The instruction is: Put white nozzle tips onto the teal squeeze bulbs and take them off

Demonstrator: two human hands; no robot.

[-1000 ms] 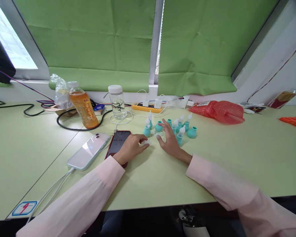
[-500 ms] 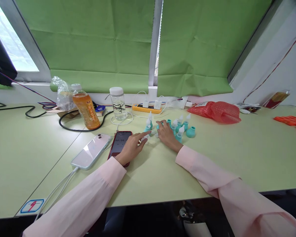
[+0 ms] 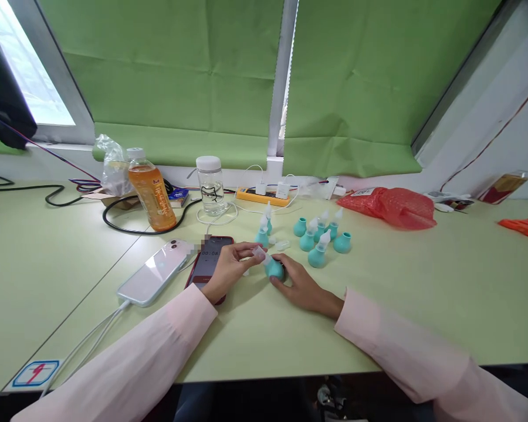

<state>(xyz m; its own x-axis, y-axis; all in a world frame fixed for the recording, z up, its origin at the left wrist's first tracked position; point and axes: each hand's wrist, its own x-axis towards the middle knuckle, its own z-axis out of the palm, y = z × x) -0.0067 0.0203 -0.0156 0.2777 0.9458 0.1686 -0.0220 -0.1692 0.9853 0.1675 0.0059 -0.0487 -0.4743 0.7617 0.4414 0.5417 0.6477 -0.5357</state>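
nearest, the right hand (image 3: 301, 287) has its thumb and fingers curled round a teal squeeze bulb (image 3: 274, 269), held just above or on the tabletop (image 3: 264, 334); which, i cannot tell. the bulb's neck tilts toward the left hand (image 3: 229, 268), whose thumb and fingertips are pinched on a translucent nozzle piece (image 3: 259, 253) at the bulb's mouth. the step in hand looks to be fitting nozzle to bulb; whether it is seated is too small to tell. the next move seems to call for the two kept in line and a firm push, the soft bulb steadied so it does not buckle.

just beyond, a loose clear piece (image 3: 282, 245) lies on the table, and a red-edged phone (image 3: 211, 255) showing a timer sits beside the left hand. farther back stand six teal bulbs with nozzles upright, the nearest one (image 3: 317, 256) in front, plus two bare open-necked bulbs (image 3: 342, 242). behind them lie a red bubble-wrap bag (image 3: 389, 206) and a yellow power strip (image 3: 263, 197).

against half a second ago, the right hand has come back from the bulb cluster with this bulb, and the hands, then apart, now meet.
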